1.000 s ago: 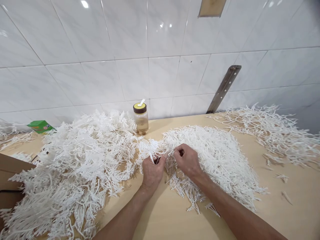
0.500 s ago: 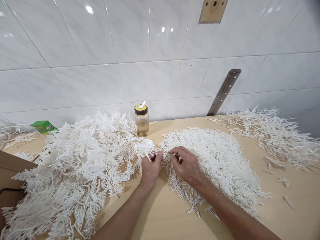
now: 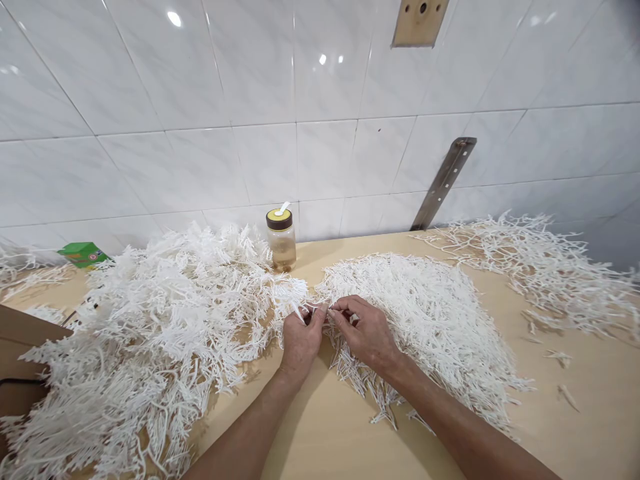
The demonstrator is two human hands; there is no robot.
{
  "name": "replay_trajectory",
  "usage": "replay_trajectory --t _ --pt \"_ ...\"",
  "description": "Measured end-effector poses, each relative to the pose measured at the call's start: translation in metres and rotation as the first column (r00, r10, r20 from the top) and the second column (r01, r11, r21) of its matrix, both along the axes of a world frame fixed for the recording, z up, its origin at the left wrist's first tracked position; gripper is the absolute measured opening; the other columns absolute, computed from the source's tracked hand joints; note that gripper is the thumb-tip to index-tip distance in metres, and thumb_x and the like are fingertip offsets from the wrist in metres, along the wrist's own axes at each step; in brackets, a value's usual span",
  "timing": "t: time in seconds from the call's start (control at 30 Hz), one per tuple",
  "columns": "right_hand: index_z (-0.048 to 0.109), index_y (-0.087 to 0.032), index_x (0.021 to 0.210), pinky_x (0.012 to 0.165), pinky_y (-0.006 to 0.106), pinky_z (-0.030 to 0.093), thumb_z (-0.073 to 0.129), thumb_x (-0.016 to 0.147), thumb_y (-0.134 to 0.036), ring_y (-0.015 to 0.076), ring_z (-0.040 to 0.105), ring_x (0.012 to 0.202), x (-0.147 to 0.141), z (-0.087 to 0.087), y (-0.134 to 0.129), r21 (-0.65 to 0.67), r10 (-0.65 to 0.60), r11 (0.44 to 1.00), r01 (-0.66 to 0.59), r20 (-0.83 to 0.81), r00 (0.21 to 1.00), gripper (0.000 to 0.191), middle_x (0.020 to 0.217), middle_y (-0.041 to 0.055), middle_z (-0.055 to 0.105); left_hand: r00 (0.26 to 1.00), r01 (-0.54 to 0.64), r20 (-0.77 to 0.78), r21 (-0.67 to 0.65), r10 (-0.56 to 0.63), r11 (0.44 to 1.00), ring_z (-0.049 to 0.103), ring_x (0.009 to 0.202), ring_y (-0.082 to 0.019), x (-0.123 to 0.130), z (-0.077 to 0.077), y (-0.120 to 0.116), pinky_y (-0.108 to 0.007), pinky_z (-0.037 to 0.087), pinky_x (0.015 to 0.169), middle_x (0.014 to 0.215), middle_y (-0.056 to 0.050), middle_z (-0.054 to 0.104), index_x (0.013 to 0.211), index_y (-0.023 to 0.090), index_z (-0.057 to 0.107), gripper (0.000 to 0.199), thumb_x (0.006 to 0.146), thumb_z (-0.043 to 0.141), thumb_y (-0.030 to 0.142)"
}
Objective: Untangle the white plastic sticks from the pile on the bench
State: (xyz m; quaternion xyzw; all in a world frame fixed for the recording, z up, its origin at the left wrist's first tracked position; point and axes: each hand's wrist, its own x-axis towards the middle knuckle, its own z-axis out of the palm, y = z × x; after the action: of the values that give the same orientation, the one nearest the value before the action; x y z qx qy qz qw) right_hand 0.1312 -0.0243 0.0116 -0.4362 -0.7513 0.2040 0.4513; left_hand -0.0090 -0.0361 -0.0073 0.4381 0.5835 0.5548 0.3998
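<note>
My left hand [image 3: 303,337] is closed in a pinch on a white branched sprig [image 3: 291,292], whose feathery tips spread out above the fingers. Close against it, my right hand [image 3: 364,332] pinches with thumb and forefinger at the left hand's fingertips; what lies between those fingers is too small to make out. To the left spreads a big tangled heap of white branched sprigs [image 3: 165,333]. Under and beyond my right hand lies a flatter pile of short white pieces [image 3: 425,313].
A jar [image 3: 282,245] with a yellow-and-brown lid stands behind the hands near the tiled wall. Thin white branching stems [image 3: 540,267] lie at the far right. A green box [image 3: 83,254] sits at back left, and a metal strip [image 3: 444,183] leans on the wall.
My right hand has moved left, its fingertips now meeting those of my left hand. The left hand stays nearly in place with the sprig. The view has shifted slightly.
</note>
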Motion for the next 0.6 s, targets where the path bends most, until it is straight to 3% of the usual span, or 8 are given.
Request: replay_trajectory --t 0.27,0.47,0.6 --pt "0.062 -0.019 0.080 0.055 0.024 0.045 0.054 0.091 -0.028 0.0150 0.056 0.068 -0.002 0.000 -0.001 -0.108 0.020 0.994 -0.022 -0.020 1.000 0.016 0.078 0.0033 0.063 0.993 0.060 0.097 0.007 -0.060 0.998 0.036 0.042 -0.009 0.000 0.009 -0.003 -0.023 0.029 0.045 0.042 0.005 0.038 0.054 0.018 0.051 0.044 0.079 0.064 0.051" --pt "0.065 -0.020 0.084 0.057 0.024 0.047 0.054 0.091 -0.029 0.0164 0.058 0.073 0.000 -0.003 0.000 -0.147 0.087 0.985 -0.093 -0.048 0.995 0.015 0.084 0.0050 0.065 0.992 0.108 0.073 -0.032 -0.106 0.994 0.035 0.043 -0.008 -0.007 0.016 -0.001 -0.023 0.028 0.046 0.042 0.005 0.039 0.051 0.017 0.051 0.044 0.073 0.069 0.050" --pt "0.063 -0.019 0.079 0.057 0.025 0.046 0.057 0.087 -0.026 0.0158 0.057 0.068 0.001 -0.005 0.003 -0.158 0.045 0.986 -0.049 -0.025 0.999 0.012 0.078 0.0034 0.063 0.994 0.098 0.046 -0.052 -0.096 0.994 0.036 0.045 -0.008 -0.009 0.022 0.000 -0.024 0.030 0.049 0.043 0.005 0.041 0.049 0.017 0.050 0.044 0.071 0.072 0.048"
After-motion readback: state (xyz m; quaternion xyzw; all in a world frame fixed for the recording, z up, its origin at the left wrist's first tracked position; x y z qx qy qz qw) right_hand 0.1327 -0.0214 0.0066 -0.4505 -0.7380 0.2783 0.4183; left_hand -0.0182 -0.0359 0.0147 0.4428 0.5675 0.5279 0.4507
